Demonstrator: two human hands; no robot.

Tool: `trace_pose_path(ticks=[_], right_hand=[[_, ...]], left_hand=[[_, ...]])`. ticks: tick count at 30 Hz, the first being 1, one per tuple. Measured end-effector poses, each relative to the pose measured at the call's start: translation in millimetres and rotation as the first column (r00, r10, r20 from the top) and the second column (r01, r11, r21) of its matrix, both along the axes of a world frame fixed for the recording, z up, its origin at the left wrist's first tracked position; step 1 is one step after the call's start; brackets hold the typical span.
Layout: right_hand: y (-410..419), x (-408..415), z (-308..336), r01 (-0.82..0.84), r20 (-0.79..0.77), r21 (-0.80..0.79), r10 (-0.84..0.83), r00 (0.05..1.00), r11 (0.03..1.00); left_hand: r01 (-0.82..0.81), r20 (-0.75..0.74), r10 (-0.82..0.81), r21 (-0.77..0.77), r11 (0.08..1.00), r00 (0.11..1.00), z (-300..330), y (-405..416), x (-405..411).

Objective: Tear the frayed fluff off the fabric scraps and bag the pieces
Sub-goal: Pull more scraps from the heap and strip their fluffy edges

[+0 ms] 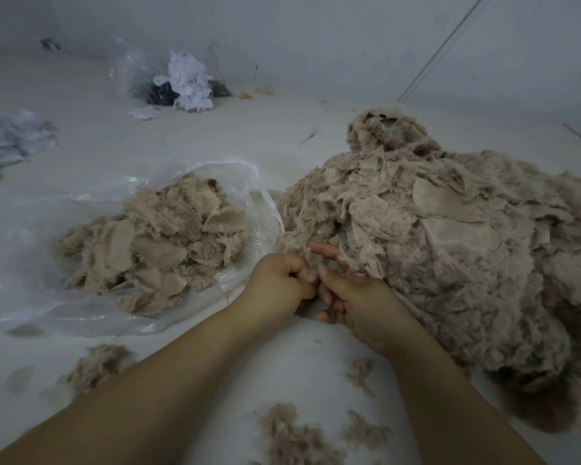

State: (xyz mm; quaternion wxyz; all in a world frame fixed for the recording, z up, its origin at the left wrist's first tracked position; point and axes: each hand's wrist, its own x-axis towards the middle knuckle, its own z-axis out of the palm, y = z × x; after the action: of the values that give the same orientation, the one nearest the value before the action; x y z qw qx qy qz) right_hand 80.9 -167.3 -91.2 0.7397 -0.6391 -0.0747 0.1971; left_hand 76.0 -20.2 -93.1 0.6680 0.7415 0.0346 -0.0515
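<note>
Head view shows both hands working at the near edge of the large heap of beige fabric scraps (433,236) on the white surface (299,135). Left hand (277,283) is curled, its fingers (304,275) pinching a tuft of frayed fluff; right hand (359,297) grips the same scrap from below, thumb raised and fingers partly buried in the fibres. Judged by appearance, the scraps are light, soft and limp, with loose fibres that should part under a short pull; best hold is on the firmer woven panel, close to the fringe, so the piece does not stretch. Clear plastic bag (195,169) lies open just left of the heap, already holding trimmed pieces (158,250), its mouth near the hands. Torn fluff (292,437) litters the surface nearest the person. Open room lies between bag and heap.
</note>
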Motion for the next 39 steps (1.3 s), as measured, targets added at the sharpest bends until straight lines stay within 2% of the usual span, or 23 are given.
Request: trace_pose_path(ticks=[3, 5, 10, 15, 21, 28, 34, 37, 39], right_hand=[[-0.6, 0.3, 0.8, -0.012, 0.024, -0.028, 0.012, 1.0, 1.0], [-0.2, 0.5, 0.6, -0.004, 0.011, -0.029, 0.005, 1.0, 1.0], [1.6, 1.6, -1.2, 0.064, -0.104, 0.009, -0.063, 0.993, 0.998], [3.4, 2.3, 0.4, 0.118, -0.154, 0.016, -0.114, 0.981, 0.993], [2.1, 0.0, 0.4, 0.055, -0.046, -0.005, -0.056, 0.997, 0.998], [3.1, 0.5, -0.3, 0.021, -0.125, 0.01, -0.019, 0.992, 1.0], [6.4, 1.8, 1.1, 0.159, -0.271, 0.078, -0.132, 0.953, 0.984], [6.6, 2.3, -0.1, 0.203, -0.252, 0.039, -0.187, 0.949, 0.978], [6.2, 3.3, 0.5, 0.221, -0.231, 0.025, -0.21, 0.95, 0.975]], left_hand=[[0.016, 0.023, -0.016, 0.004, 1.0, 1.0, 5.4, 2.8, -2.0], [0.079, 0.054, -0.082, 0.057, 0.995, 0.995, 6.2, 4.5, -5.5], [0.169, 0.102, -0.183, 0.136, 0.976, 0.978, 3.5, 5.9, -15.5], [0.243, 0.15, -0.288, 0.258, 0.935, 0.946, 11.3, 10.4, -26.4], [0.173, 0.255, -0.27, 0.346, 0.922, 0.928, 9.0, 9.5, -24.9], [0.238, 0.273, -0.38, 0.436, 0.868, 0.884, 4.6, 4.1, -31.3], [0.249, 0.227, -0.4, 0.495, 0.833, 0.888, 5.5, 11.1, -36.6], [0.265, 0.175, -0.403, 0.517, 0.814, 0.899, 4.9, 18.4, -38.5], [0.292, 0.127, -0.438, 0.579, 0.761, 0.89, 3.7, 20.8, -40.7]])
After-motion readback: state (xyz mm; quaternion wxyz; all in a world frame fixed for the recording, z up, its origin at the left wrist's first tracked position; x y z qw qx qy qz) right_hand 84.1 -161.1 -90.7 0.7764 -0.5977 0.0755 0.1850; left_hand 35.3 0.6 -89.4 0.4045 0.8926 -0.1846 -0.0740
